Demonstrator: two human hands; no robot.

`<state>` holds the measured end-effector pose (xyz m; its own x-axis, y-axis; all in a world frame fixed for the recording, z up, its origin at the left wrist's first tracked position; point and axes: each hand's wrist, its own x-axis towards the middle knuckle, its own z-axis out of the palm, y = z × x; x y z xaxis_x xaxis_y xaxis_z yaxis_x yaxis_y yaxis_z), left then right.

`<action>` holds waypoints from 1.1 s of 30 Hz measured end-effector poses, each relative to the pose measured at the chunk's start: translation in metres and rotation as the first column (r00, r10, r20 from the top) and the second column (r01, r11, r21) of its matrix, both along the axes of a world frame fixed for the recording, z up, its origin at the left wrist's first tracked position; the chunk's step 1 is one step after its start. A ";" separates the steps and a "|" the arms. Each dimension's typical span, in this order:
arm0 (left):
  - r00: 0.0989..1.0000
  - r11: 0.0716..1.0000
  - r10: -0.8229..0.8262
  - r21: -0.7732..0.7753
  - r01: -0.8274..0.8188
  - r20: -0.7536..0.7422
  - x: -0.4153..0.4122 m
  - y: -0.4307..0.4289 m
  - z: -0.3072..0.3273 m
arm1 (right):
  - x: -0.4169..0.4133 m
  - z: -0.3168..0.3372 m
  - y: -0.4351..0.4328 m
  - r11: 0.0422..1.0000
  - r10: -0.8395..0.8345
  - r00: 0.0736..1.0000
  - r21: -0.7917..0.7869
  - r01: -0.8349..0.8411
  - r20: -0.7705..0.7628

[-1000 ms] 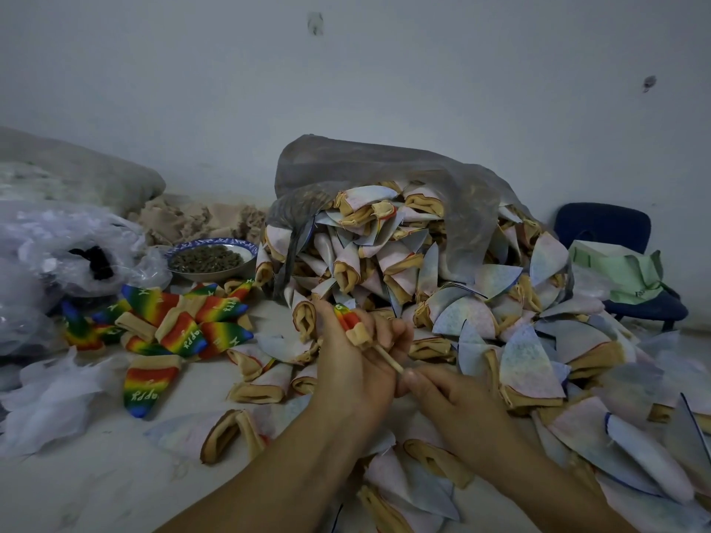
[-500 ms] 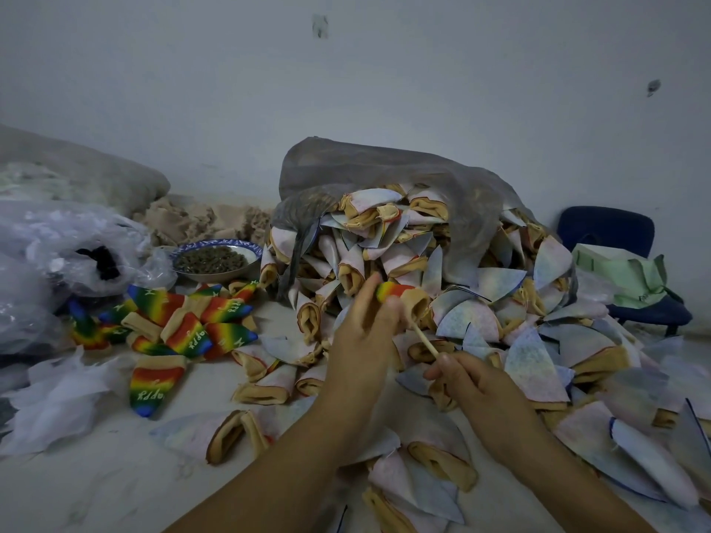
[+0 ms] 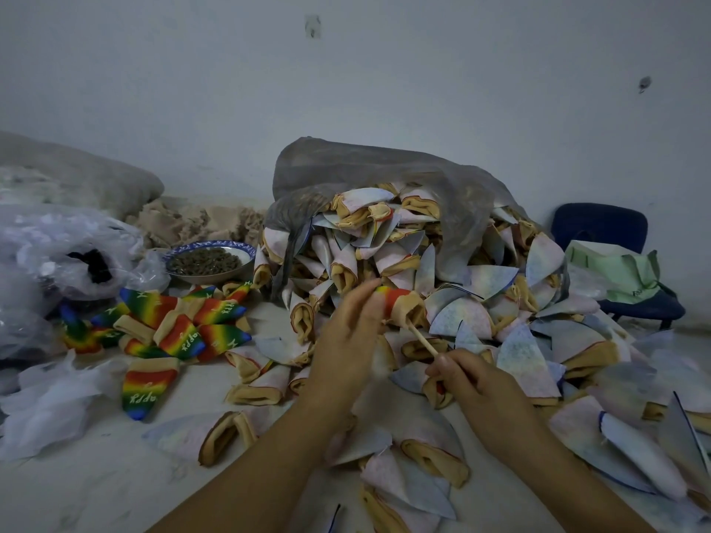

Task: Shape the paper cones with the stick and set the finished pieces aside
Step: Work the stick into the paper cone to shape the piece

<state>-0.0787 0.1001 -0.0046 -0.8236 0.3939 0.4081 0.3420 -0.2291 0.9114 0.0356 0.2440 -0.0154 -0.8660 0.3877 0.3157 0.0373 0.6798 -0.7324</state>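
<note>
In the head view, the left hand [image 3: 346, 340] shows its back to the camera and reaches up to the rainbow cone [image 3: 398, 302]. It holds the cone by its pointed, coloured end with fingers that are nearly straight. The fingertips are smeared by motion blur and the thumb is out of sight, so the exact grip is hard to read. The cone is raised off the surface in front of the heap of pale cones [image 3: 473, 286], with its tan open mouth turned down and to the right. The right hand [image 3: 477, 390] has its fingers curled and pinches the lower end of the stick [image 3: 423, 340]. The stick slants up and to the left into that mouth, and its tip is hidden inside the cone. Both forearms are cut off by the bottom edge. The heap spills from a grey bag [image 3: 365, 167] that covers its top and back, and it runs off the right edge. The finished rainbow pieces [image 3: 181, 328] lie in a loose cluster well to the left, their white lettering too small to read fully. Behind them stands a bowl [image 3: 246, 250] of dark bits that cannot be identified, and beside it is a clear plastic bag [image 3: 46, 240] with something black inside. A blue chair [image 3: 600, 225] at the right wall is half hidden by the heap and carries a green bag [image 3: 615, 275].
</note>
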 end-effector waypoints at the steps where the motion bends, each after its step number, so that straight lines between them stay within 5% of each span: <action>1: 0.996 0.998 0.003 0.064 -0.009 0.084 -0.003 0.000 0.000 | 0.000 0.000 0.000 1.000 0.005 1.000 -0.006 -0.005 -0.001; 4: 0.955 0.978 -0.077 0.207 0.016 0.287 -0.009 0.002 0.002 | 0.000 -0.002 -0.003 1.000 0.017 1.000 0.008 -0.017 -0.001; 6: 0.946 0.959 -0.157 0.274 0.076 0.285 -0.010 0.001 0.005 | 0.001 -0.001 -0.003 1.000 0.013 1.000 -0.001 -0.013 -0.012; 11: 0.986 0.982 -0.165 0.100 0.161 0.031 -0.014 -0.009 0.007 | 0.001 0.000 0.000 0.999 0.007 1.000 -0.040 -0.007 0.000; 19: 0.963 0.995 -0.050 -0.095 0.025 -0.265 -0.016 -0.011 0.005 | 0.002 0.000 0.003 0.995 0.029 1.000 -0.093 -0.028 0.009; 25: 0.711 0.952 0.171 -0.071 -0.297 -0.682 -0.017 -0.009 0.005 | 0.002 0.000 0.002 0.985 0.085 0.996 -0.151 -0.082 0.014; 28: 0.672 0.942 0.197 -0.053 -0.332 -0.714 -0.014 -0.010 0.005 | 0.002 -0.001 0.001 0.981 0.089 0.996 -0.173 -0.086 0.014; 33: 0.740 0.942 0.268 0.008 -0.335 -0.617 -0.011 -0.012 0.008 | 0.003 -0.001 -0.003 0.977 0.103 0.995 -0.188 -0.097 0.020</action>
<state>-0.0897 0.0885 0.0032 -0.5035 0.2324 0.8321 0.8613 0.0586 0.5048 0.0388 0.2410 -0.0168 -0.9112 0.3483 0.2200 -0.0009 0.5323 -0.8465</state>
